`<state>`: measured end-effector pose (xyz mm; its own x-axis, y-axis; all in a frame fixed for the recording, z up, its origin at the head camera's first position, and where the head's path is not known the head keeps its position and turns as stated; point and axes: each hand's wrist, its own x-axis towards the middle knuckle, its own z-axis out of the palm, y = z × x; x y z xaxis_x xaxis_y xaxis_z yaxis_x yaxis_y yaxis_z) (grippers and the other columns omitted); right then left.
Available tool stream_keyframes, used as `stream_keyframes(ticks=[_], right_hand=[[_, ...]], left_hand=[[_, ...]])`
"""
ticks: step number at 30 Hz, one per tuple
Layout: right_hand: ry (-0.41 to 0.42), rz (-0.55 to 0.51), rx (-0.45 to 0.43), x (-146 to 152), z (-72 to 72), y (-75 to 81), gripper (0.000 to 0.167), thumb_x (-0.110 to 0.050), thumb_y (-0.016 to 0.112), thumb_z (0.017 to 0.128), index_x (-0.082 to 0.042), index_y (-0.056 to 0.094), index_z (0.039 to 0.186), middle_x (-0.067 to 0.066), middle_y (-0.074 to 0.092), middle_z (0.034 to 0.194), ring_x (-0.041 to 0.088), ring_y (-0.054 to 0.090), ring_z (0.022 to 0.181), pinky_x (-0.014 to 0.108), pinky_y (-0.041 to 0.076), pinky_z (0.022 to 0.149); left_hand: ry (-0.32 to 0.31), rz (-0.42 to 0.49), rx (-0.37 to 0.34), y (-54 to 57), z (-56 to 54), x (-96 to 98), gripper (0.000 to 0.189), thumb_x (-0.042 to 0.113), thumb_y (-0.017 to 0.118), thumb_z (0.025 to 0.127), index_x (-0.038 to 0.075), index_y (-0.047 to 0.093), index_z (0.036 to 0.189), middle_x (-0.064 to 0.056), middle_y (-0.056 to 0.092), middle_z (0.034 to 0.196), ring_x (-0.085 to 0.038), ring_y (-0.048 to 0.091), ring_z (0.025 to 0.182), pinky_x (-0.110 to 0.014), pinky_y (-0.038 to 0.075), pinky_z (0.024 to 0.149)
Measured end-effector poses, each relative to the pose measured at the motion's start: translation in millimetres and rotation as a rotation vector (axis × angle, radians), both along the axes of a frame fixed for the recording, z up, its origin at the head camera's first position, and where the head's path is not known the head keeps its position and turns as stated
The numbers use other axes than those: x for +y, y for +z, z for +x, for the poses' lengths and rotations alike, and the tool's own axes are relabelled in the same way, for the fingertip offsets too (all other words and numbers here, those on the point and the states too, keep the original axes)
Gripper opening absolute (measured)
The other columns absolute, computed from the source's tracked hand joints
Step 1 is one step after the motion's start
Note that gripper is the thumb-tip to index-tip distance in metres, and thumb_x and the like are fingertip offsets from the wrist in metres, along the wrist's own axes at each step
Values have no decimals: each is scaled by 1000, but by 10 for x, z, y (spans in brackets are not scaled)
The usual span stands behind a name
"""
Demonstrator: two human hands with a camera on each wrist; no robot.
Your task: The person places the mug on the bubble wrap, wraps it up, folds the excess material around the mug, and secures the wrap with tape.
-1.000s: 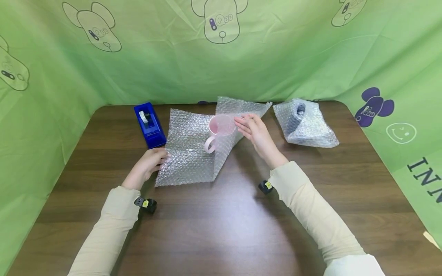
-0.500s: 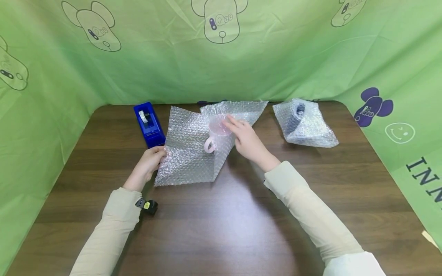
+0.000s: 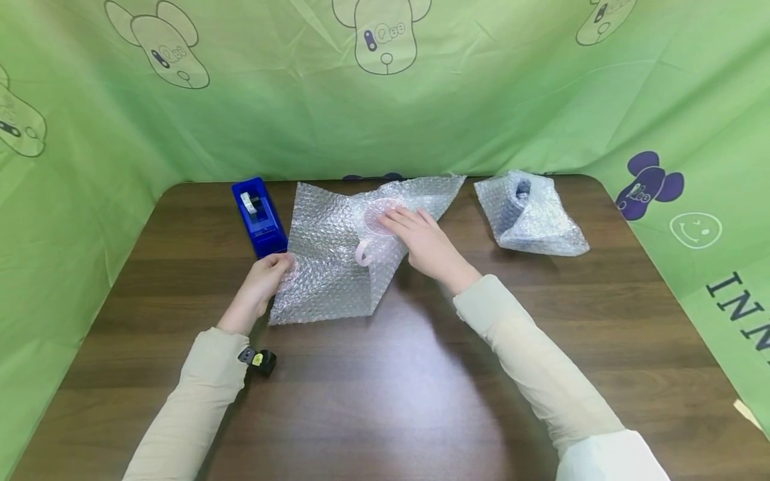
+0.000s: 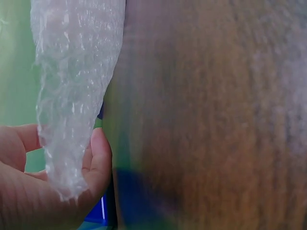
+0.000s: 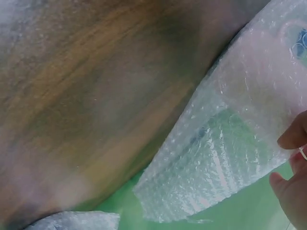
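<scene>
Head view showed a dark wooden worktop (image 3: 337, 401) with a sheet of bubble wrap (image 3: 325, 260) spread near the middle of its far edge. On the sheet sat a pink mug (image 3: 371, 227), its round mouth facing up beneath a clear fold of the wrap and its handle (image 3: 359, 254) turned toward the near left. The left hand (image 3: 263, 279) grasped the sheet's left edge; left wrist view had the plastic between thumb and fingers. The right hand (image 3: 424, 247) lay over the folded layer, released rather than clenched, its fingers extended and resting on the wrap at the mug's mouth. A flap (image 3: 442, 194) of the wrap ran out toward the worktop's far right corner. Near that corner lay a bundle (image 3: 532, 214) in bubble wrap, just beside the flap's tip; what it contained was hard to make out. A blue tape dispenser (image 3: 261, 220) with a white roll (image 3: 248, 202) stood toward the far left corner, just beside the sheet. Green cloth (image 3: 271, 113) hung beyond the far edge.
</scene>
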<state>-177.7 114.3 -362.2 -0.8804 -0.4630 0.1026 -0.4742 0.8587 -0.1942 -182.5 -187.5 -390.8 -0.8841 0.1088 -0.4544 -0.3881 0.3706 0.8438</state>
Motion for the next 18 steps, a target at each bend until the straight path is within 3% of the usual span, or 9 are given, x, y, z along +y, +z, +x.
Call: stream_keyframes(ticks=[4, 11, 18], right_hand=[[6, 31, 43, -16, -19, 5, 76, 19, 51, 75, -13, 43, 143, 8, 46, 147, 27, 38, 140, 52, 18, 119], [23, 29, 132, -50, -76, -3, 56, 14, 52, 81, -11, 56, 131, 8, 59, 133, 27, 48, 130, 54, 22, 117], [29, 23, 140, -47, -110, -49, 42, 9, 54, 84, -7, 61, 122, 8, 54, 140, 27, 45, 134, 51, 23, 118]], left_hand=[[2, -21, 11, -12, 6, 0, 52, 30, 37, 103, -5, 37, 141, -16, 43, 136, -14, 43, 109, -31, 39, 97], [2, -17, 17, 5, 5, -2, 51, 31, 39, 102, -5, 39, 139, -15, 44, 134, -15, 42, 110, -33, 39, 98], [-15, -17, 32, 18, -19, 7, 53, 31, 37, 102, -5, 36, 141, -20, 42, 140, -20, 43, 117, -35, 39, 101]])
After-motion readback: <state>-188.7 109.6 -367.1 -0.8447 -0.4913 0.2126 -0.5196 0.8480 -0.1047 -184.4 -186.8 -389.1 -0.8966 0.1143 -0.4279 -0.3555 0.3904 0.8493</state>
